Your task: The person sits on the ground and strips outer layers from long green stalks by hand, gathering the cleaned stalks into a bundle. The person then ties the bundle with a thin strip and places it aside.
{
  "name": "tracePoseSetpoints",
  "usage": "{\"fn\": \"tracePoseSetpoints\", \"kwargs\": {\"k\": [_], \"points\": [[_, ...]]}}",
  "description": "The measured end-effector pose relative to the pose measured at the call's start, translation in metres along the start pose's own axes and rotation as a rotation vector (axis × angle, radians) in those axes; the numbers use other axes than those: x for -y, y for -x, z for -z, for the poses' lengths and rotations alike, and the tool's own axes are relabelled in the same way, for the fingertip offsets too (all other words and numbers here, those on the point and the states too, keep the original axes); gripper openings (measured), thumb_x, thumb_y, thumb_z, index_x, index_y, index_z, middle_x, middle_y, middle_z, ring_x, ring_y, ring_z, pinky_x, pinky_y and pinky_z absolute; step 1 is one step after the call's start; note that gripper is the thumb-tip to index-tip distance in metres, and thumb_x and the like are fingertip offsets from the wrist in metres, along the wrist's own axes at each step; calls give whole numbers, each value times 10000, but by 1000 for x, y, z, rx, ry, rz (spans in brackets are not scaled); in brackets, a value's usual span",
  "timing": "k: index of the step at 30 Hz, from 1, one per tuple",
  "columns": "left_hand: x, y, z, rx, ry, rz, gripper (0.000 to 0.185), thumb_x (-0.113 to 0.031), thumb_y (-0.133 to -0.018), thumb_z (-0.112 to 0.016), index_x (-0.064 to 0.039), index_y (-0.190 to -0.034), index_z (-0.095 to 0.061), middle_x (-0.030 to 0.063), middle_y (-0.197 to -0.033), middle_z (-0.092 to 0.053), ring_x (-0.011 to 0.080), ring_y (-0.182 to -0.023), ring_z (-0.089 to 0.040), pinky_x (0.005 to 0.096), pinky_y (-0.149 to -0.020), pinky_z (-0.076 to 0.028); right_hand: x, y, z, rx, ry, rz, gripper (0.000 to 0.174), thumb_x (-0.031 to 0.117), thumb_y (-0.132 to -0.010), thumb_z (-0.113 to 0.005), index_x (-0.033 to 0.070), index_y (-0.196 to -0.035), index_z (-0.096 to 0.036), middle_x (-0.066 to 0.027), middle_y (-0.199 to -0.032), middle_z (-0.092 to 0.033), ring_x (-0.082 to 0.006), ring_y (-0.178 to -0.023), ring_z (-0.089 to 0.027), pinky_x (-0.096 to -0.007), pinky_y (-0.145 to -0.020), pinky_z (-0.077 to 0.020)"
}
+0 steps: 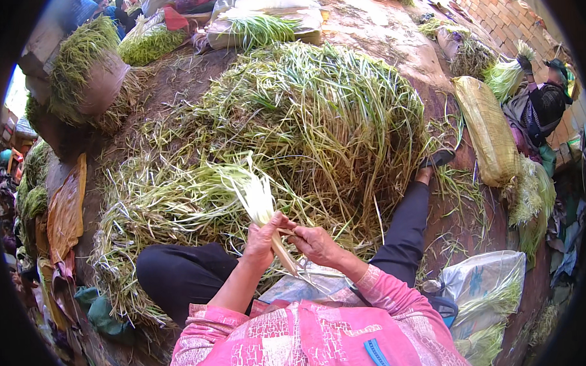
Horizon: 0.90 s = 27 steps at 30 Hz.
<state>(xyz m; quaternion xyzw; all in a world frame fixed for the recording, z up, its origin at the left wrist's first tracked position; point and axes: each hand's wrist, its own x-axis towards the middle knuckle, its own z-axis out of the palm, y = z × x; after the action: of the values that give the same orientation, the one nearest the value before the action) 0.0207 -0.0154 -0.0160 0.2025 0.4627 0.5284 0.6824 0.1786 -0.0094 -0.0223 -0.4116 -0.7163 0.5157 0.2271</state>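
My left hand [262, 240] is closed around a bunch of pale green stalks [258, 198]. Its whitish, frayed end fans out away from me, and the lower end points toward my lap. At the side of the bunch, the bent fingers of my right hand [315, 245] pinch at its thin strands, close to my left fingertips. The pinched bit is mostly hidden by the fingers. A few loose strands [308, 278] dangle below the hands. Just beyond lies a tangled heap of trimmed stalks and leaves [163, 207], between my bent left leg [185, 274] and outstretched right leg [405, 222].
A large heap of long green stalks [310, 110] rises ahead. Stalks lie on a white woven sack [485, 282] at right, near a yellow sack [487, 132]. Another person [537, 106] sits beyond it. A wrapped bundle [91, 78] stands far left.
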Motion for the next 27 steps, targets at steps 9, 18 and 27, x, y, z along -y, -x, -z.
{"fn": "tracePoseSetpoints", "kwargs": {"k": [9, 18, 27], "points": [[-119, 17, 28, -517, 30, -689, 244, -312, -868, -534, -73, -840, -492, -42, -502, -392, 64, -419, -386, 222, -442, -400, -52, 8, 6, 193, -44, -466, 233, 341, -881, -495, 145, -900, -621, -46, -707, -590, -109, -555, -489, -272, -522, -434], [-82, 1, 4, -69, 330, -197, 241, -217, -875, -532, -30, -1016, -474, -21, -519, -389, 116, -499, -460, 335, -527, -452, -122, -59, 14, 34, 294, -634, 429, 294, -881, -460, 45, -1228, -417, -185, -1046, -569, -269, -972, -556, -441, -886, -399], [-62, -12, 2, -94, 290, -181, 178, -209, -879, -526, -48, -945, -489, 10, -601, -471, 102, -423, -436, 267, -404, -410, -152, -37, 81, -378, 435, -357, 338, 439, -809, -547, 114, -876, -611, -43, -733, -582, -174, -629, -551, -305, -586, -489]]}}
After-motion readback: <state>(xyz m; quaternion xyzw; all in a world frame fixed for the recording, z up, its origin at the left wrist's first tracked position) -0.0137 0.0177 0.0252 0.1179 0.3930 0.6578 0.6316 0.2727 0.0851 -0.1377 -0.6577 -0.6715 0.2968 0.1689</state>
